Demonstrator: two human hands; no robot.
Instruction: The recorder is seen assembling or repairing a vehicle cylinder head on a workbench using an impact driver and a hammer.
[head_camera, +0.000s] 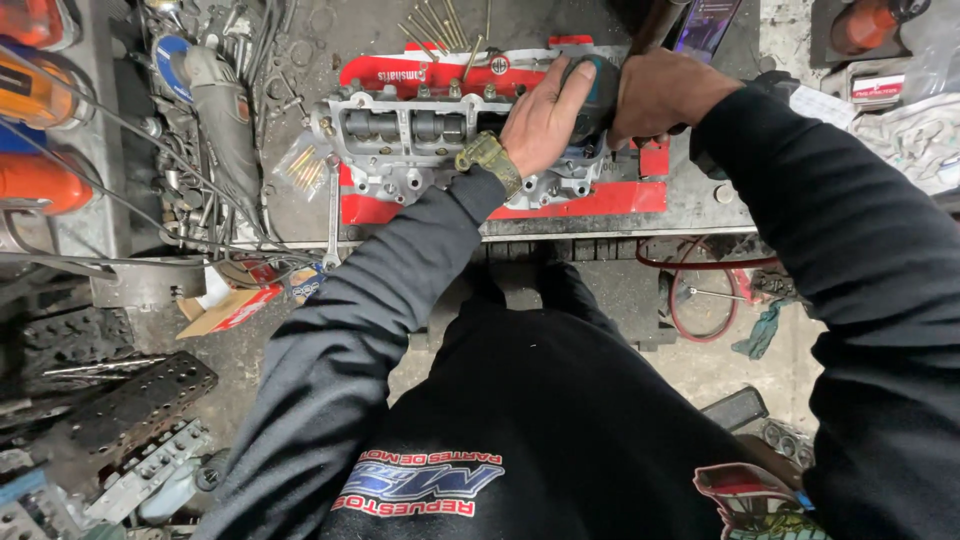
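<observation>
Grey cylinder head (420, 140) near bench edge; both hands (545, 120) on it.

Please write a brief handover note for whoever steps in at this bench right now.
Left hand: laid flat on the grey cast-metal cylinder head, fingers against the dark teal power tool.
Right hand: gripping that tool on the head's right end.
The head sits on a red printed sheet on the workbench; brass-coloured rods lie behind it, a grey angle grinder to its left.
Progress cannot be judged from this view.
</observation>
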